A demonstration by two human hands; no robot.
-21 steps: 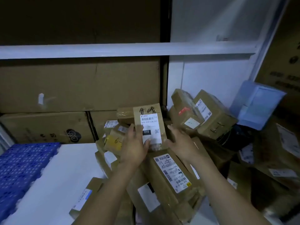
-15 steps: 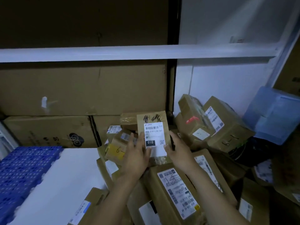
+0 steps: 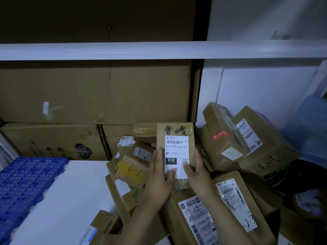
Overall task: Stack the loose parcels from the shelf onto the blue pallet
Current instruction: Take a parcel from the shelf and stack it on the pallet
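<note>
A small brown parcel (image 3: 177,138) with a white label reading 010 stands upright on top of a heap of parcels. My left hand (image 3: 157,179) grips its left edge, thumb across the label. My right hand (image 3: 196,174) grips its right edge, thumb on the label's lower right corner. The blue pallet (image 3: 26,188) lies at the left on the white shelf surface (image 3: 70,200), with nothing on it in view.
Several brown parcels lie heaped around: one marked 6-1 (image 3: 134,167), two tilted against the wall (image 3: 247,138), a long one (image 3: 200,220) below my hands. Large cartons (image 3: 88,96) line the back. A white shelf board (image 3: 159,50) runs overhead. A blue box (image 3: 309,124) sits far right.
My right hand has closed in from the side onto the parcel's right edge. Both hands now hold the parcel, which stands a little higher in the view.
</note>
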